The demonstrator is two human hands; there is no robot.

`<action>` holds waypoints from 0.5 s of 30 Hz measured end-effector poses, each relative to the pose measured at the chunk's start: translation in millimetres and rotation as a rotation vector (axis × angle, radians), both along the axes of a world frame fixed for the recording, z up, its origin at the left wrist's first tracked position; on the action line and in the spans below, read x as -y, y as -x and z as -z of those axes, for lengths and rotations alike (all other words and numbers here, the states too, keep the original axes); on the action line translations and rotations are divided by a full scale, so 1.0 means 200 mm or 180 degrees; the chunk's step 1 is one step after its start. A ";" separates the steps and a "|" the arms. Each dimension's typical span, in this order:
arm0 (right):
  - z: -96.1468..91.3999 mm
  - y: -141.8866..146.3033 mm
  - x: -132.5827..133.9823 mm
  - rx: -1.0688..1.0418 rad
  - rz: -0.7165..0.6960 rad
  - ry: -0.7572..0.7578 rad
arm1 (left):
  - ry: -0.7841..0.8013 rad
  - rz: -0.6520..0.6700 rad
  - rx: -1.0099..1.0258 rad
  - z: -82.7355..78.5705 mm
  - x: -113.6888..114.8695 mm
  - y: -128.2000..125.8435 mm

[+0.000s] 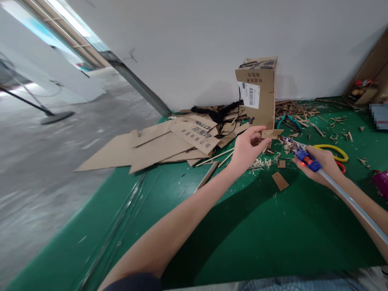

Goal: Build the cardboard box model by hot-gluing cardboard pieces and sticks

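My left hand [249,146] pinches a small flat cardboard piece [272,133] between thumb and fingers, just above the green floor. My right hand [321,165] grips a blue glue gun [303,155] with a red light, its nozzle aimed at the right end of that piece. A clear glue stick [351,204] sticks out of the back of the gun along my forearm. A second small cardboard rectangle [280,180] lies on the mat below the two hands.
An upright cardboard box [257,92] stands against the white wall behind the hands. Flat cardboard sheets [157,147] are piled to the left. Teal pliers [289,120], yellow-handled scissors [333,150], wood sticks and scraps litter the green mat [242,234]. Grey floor lies left.
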State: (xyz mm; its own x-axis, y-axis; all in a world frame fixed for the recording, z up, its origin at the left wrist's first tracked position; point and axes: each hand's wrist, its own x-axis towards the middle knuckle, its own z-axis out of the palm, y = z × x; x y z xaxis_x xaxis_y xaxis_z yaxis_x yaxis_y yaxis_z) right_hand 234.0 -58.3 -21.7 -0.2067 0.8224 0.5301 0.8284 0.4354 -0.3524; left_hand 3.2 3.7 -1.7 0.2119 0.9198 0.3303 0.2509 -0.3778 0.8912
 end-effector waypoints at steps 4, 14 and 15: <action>0.00 0.00 0.00 -0.0022 -0.0018 -0.0027 | -0.0001 0.0009 0.0045 0.01 -0.01 0.00; 0.04 -0.01 -0.01 0.0014 0.0019 -0.0184 | 0.0002 0.0020 0.0209 0.00 0.00 0.00; 0.04 -0.01 -0.01 -0.0014 0.0033 -0.0161 | 0.0022 0.0052 0.0255 0.00 0.00 0.00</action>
State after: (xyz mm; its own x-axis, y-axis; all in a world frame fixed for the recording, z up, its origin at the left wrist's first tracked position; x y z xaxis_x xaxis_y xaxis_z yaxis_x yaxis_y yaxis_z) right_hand 235.2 -56.7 -29.6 -0.1959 0.7966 0.5718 0.8315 0.4441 -0.3339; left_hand 3.9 3.6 -2.4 0.2001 0.9187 0.3406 0.1724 -0.3752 0.9108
